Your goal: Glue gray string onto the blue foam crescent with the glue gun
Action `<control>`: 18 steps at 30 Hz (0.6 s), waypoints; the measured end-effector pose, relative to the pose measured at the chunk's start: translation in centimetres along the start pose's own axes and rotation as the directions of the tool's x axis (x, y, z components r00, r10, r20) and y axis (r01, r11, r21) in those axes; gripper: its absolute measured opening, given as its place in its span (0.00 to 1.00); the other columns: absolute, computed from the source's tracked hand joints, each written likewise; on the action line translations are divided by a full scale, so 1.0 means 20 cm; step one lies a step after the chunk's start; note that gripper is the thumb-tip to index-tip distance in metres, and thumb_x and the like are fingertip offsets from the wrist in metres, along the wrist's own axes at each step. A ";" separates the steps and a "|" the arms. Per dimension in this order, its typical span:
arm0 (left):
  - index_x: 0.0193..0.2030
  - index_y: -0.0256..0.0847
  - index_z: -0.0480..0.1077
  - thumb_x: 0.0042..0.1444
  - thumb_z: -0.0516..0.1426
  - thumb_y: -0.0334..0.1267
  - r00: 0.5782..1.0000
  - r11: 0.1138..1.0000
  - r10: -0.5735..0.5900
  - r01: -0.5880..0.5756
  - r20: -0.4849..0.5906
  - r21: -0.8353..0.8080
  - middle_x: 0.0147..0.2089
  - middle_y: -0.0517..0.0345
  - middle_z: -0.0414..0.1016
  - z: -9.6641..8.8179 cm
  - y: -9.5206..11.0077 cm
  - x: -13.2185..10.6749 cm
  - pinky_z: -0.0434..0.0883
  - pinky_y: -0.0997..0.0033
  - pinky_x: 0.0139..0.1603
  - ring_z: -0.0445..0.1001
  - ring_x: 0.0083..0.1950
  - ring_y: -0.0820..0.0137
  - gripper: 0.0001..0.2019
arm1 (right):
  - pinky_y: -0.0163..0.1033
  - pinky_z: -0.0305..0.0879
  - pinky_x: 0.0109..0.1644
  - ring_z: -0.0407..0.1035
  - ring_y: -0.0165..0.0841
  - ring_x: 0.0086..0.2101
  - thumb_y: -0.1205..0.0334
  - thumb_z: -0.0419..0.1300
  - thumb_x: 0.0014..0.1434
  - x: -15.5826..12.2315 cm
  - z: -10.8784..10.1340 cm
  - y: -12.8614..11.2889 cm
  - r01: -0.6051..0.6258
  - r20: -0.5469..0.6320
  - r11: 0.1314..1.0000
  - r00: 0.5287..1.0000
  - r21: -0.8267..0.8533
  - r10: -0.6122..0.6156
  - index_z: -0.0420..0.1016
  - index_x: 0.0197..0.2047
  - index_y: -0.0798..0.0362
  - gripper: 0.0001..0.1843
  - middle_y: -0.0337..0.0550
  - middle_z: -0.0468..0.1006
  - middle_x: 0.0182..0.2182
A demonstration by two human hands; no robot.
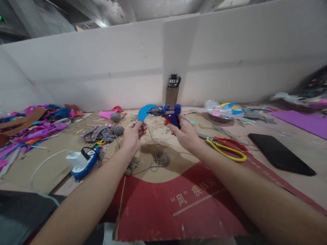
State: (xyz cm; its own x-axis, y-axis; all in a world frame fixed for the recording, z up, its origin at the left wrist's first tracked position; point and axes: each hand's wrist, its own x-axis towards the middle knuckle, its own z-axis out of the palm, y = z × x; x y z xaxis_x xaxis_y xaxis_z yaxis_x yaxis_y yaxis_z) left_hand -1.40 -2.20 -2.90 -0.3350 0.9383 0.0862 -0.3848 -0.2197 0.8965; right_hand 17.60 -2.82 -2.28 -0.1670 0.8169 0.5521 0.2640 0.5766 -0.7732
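My right hand [187, 132] is wrapped round the handle of a blue hot glue gun [175, 115], with a small red light on its side and its nozzle pointing left. My left hand [133, 135] is raised below and left of the nozzle, its thumb and fingers pinched on grey yarn [150, 132]. From those fingers the strand runs down to a loose coil of yarn [161, 160] on the cardboard. Behind the nozzle lies a blue curved piece [144, 113]. Exactly how the yarn sits between the fingertips is too small to make out.
Red-and-yellow scissors [228, 148] and a black phone [279, 153] lie right. At the left are a blue power strip [85, 166], a grey yarn piece with pink dots [102, 133] and felt scraps [38, 126]. A bottle [172, 92] stands by the white partition [102, 68].
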 end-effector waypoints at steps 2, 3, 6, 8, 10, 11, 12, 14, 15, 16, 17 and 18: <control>0.28 0.35 0.66 0.50 0.57 0.29 1.000 1.000 0.010 -0.010 0.008 0.014 0.26 0.58 0.73 0.00 0.00 0.00 0.66 0.82 0.22 0.70 0.23 0.79 0.02 | 0.43 0.66 0.39 0.67 0.36 0.35 0.59 0.54 0.58 -0.01 0.01 0.00 0.054 0.025 0.993 0.998 -0.106 -0.052 0.65 0.50 0.52 0.16 0.47 0.73 0.39; 0.29 0.35 0.66 0.49 0.57 0.29 1.000 1.000 0.015 -0.016 0.012 0.021 0.26 0.58 0.73 0.00 0.00 -0.01 0.66 0.82 0.22 0.70 0.23 0.79 0.02 | 0.44 0.65 0.41 0.67 0.37 0.37 0.59 0.53 0.58 -0.02 0.01 0.00 0.075 0.040 0.987 0.997 -0.144 -0.070 0.65 0.50 0.52 0.17 0.48 0.74 0.40; 0.29 0.35 0.66 0.48 0.58 0.30 0.999 0.999 0.033 -0.034 0.033 0.034 0.27 0.58 0.73 0.01 0.00 -0.02 0.65 0.82 0.22 0.71 0.23 0.79 0.03 | 0.45 0.64 0.45 0.68 0.38 0.39 0.59 0.52 0.60 -0.03 0.01 0.00 0.110 0.084 0.973 0.992 -0.203 -0.094 0.64 0.54 0.52 0.19 0.48 0.75 0.42; 0.29 0.35 0.66 0.48 0.58 0.31 0.998 0.998 0.039 -0.040 0.041 0.038 0.27 0.58 0.73 0.01 0.00 -0.02 0.65 0.81 0.22 0.71 0.23 0.79 0.03 | 0.45 0.64 0.45 0.68 0.39 0.39 0.59 0.52 0.60 -0.03 0.02 -0.01 0.109 0.094 0.968 0.992 -0.228 -0.089 0.63 0.56 0.51 0.21 0.48 0.75 0.42; 0.30 0.35 0.66 0.48 0.58 0.31 0.998 0.998 0.037 -0.039 0.044 0.039 0.27 0.58 0.73 0.01 0.00 -0.02 0.65 0.81 0.23 0.71 0.23 0.78 0.04 | 0.45 0.63 0.46 0.68 0.40 0.40 0.59 0.52 0.60 -0.03 0.02 0.00 0.105 0.095 0.962 0.992 -0.252 -0.083 0.62 0.57 0.51 0.22 0.48 0.75 0.43; 0.30 0.35 0.66 0.48 0.58 0.31 0.998 0.998 0.038 -0.040 0.044 0.040 0.27 0.58 0.74 0.01 0.00 -0.02 0.65 0.81 0.23 0.71 0.23 0.78 0.04 | 0.46 0.63 0.47 0.68 0.40 0.41 0.59 0.52 0.60 -0.03 0.02 0.00 0.105 0.093 0.960 0.992 -0.258 -0.083 0.62 0.57 0.51 0.22 0.48 0.75 0.43; 0.30 0.35 0.66 0.48 0.59 0.31 0.998 0.998 0.040 -0.042 0.046 0.040 0.27 0.58 0.74 0.01 0.00 -0.02 0.65 0.80 0.23 0.71 0.23 0.78 0.04 | 0.46 0.63 0.47 0.68 0.40 0.41 0.59 0.52 0.60 -0.03 0.02 0.00 0.105 0.092 0.960 0.992 -0.261 -0.084 0.63 0.57 0.51 0.21 0.48 0.75 0.43; 0.29 0.35 0.66 0.48 0.59 0.31 0.998 0.998 0.048 -0.050 0.049 0.041 0.27 0.58 0.74 0.01 0.00 -0.02 0.65 0.80 0.23 0.71 0.23 0.78 0.04 | 0.46 0.63 0.47 0.68 0.40 0.40 0.59 0.51 0.60 -0.03 0.02 0.00 0.105 0.096 0.960 0.992 -0.259 -0.082 0.63 0.55 0.52 0.20 0.48 0.75 0.42; 0.29 0.35 0.66 0.48 0.59 0.32 0.997 0.998 0.053 -0.055 0.053 0.041 0.27 0.58 0.74 0.01 -0.01 -0.02 0.65 0.80 0.23 0.71 0.23 0.78 0.05 | 0.46 0.63 0.46 0.68 0.40 0.39 0.59 0.51 0.60 -0.03 0.02 0.00 0.106 0.100 0.961 0.992 -0.255 -0.083 0.64 0.55 0.52 0.19 0.48 0.75 0.42; 0.30 0.35 0.66 0.48 0.59 0.32 0.997 0.997 0.057 -0.059 0.059 0.041 0.27 0.58 0.74 0.01 -0.01 -0.02 0.65 0.80 0.23 0.71 0.23 0.78 0.05 | 0.46 0.63 0.46 0.68 0.40 0.39 0.59 0.51 0.61 -0.03 0.02 0.00 0.108 0.105 0.962 0.991 -0.252 -0.084 0.64 0.55 0.52 0.19 0.48 0.75 0.42; 0.30 0.35 0.66 0.48 0.59 0.32 0.996 0.997 0.060 -0.063 0.065 0.042 0.27 0.57 0.74 0.01 -0.01 -0.02 0.65 0.80 0.23 0.71 0.23 0.78 0.05 | 0.46 0.63 0.46 0.68 0.40 0.39 0.59 0.51 0.61 -0.03 0.02 0.00 0.112 0.111 0.961 0.990 -0.251 -0.086 0.64 0.55 0.52 0.19 0.48 0.75 0.42; 0.30 0.35 0.66 0.48 0.60 0.33 0.995 0.997 0.064 -0.067 0.071 0.042 0.28 0.57 0.74 0.01 -0.01 -0.02 0.65 0.80 0.23 0.71 0.23 0.78 0.05 | 0.46 0.63 0.47 0.68 0.40 0.40 0.59 0.51 0.61 -0.03 0.02 -0.01 0.115 0.116 0.961 0.989 -0.253 -0.088 0.64 0.55 0.52 0.20 0.48 0.75 0.42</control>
State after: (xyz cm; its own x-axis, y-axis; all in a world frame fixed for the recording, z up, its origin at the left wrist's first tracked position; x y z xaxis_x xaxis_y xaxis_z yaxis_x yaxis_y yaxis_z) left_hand -0.94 -2.49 -3.03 -0.2967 0.9390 0.1739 -0.3255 -0.2706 0.9060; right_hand 17.36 -3.42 -2.64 -0.2982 0.7597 0.5779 0.4749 0.6433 -0.6005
